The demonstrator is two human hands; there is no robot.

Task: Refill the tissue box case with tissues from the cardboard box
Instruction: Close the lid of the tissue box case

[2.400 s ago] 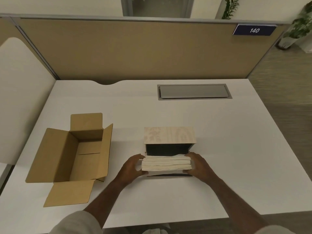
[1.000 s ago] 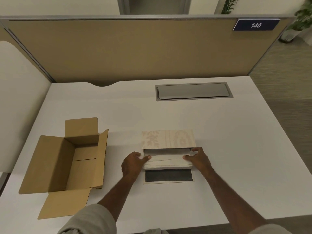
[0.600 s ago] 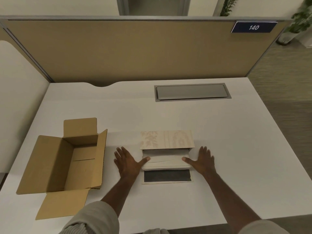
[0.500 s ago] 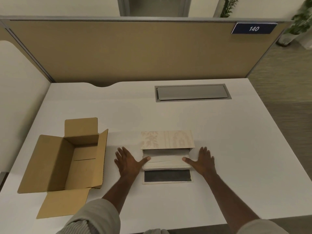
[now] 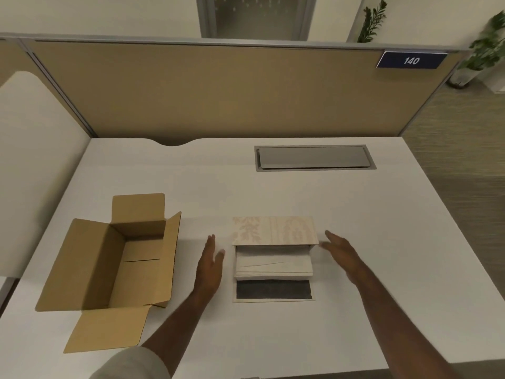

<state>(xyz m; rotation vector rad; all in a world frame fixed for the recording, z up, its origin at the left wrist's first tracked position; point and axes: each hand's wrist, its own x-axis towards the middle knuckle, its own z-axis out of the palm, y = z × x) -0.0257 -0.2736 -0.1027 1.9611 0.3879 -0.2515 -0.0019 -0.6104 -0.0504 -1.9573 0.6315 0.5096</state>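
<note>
The tissue box case lies in the middle of the white desk, pale wood-patterned on top, with its dark-lined flap folded out toward me. A white stack of tissues sits in its open side, partly under the patterned top. My left hand hovers just left of the stack, fingers apart, holding nothing. My right hand is off the case's right end, also empty with fingers spread. The brown cardboard box stands open at the left and looks empty.
A grey cable hatch is set into the white desk at the back right. A tan partition with a blue "140" sign closes the far edge. The desk's right edge drops to carpet.
Both hands pushed the tissue stack into the case, flattened beside it, then lifted away from it sideways. The tissues stay in the case. The camera tilted up slightly.
</note>
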